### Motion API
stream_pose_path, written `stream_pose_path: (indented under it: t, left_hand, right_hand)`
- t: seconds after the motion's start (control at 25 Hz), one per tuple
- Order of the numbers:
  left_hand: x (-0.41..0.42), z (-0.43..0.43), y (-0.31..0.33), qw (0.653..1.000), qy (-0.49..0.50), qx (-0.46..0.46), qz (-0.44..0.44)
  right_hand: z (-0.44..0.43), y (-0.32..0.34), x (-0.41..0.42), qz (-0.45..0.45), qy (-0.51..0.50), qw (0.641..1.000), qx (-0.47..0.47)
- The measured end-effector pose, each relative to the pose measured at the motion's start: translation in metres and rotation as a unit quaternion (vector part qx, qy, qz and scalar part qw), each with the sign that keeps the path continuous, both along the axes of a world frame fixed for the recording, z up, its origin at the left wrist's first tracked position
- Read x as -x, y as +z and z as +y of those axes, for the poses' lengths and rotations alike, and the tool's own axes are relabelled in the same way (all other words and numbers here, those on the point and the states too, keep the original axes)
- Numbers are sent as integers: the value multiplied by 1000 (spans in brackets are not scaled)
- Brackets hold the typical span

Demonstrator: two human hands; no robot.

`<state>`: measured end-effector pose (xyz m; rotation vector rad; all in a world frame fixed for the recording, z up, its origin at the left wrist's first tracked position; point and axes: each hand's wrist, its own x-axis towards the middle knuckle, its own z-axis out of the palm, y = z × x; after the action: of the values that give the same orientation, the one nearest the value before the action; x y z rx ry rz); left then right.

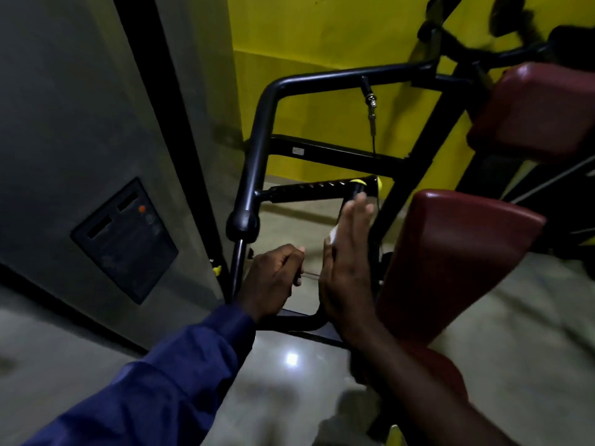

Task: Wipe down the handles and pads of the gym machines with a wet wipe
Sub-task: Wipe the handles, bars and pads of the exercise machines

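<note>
Wet wipe (333,235): only a small white corner shows, just past centre toward 3 o'clock, peeking out at the thumb edge of the right hand (346,262). That hand is flat, fingers straight and together, tips blurred, reaching up to the yellow knob (357,181) at the end of the black adjuster bar (318,188) with its row of holes. What surface the palm presses is hidden. Left hand (273,278), in a blue sleeve (180,375), sits just beside it near centre, toward 6 o'clock; fingers curled tight round a thin rod (310,275), which is too dark to identify. Maroon seat pad (457,252) at 3 o'clock, just beside the right hand's back. Second maroon pad (534,111) at 2 o'clock. Black tube frame (257,149) bends across 12 o'clock, and a cable with metal clip (372,104) hangs from it. Small white label (297,151) on the crossbar, text unreadable. Grey pillar at 9 o'clock carries a black panel (128,239) with an orange dot; no legible writing. Yellow wall (322,33) behind.
</note>
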<state>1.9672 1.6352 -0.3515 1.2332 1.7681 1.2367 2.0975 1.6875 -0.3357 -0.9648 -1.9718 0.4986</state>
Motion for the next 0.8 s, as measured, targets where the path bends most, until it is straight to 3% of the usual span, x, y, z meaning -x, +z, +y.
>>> stream_pose_path:
  t: [0.12,0.16,0.24,0.28,0.4,0.44,0.52,0.6,0.68,0.8]
  left_hand:
    - [1,12,3,998,15,-39,-52]
    - [2,17,5,997,20,-50,-53]
    - [3,29,10,996,38,-68,-49]
    - [3,35,14,995,50,-77,-42]
    - [1,54,23,990,100,-100,9]
    - [1,61,24,987,122,-102,22]
    - [1,73,27,981,164,-101,37]
    - [3,81,28,973,202,-99,58]
    - [10,85,30,960,247,-97,83]
    - [25,84,27,927,333,-79,156]
  right_hand:
    - [-1,-29,-24,-84,127,987,-44]
    - [15,-26,-31,-77,153,984,40]
    - [53,3,-33,-1,65,977,205]
    - [74,23,-37,41,16,978,204]
    - [137,74,-42,90,-32,995,0]
    - [153,90,-46,72,3,997,-27]
    - [186,95,-46,-61,146,987,-31]
    - [203,85,-55,-212,293,932,-8]
    - [213,83,-67,-232,371,899,19]
    - [233,99,-63,-195,401,892,75]
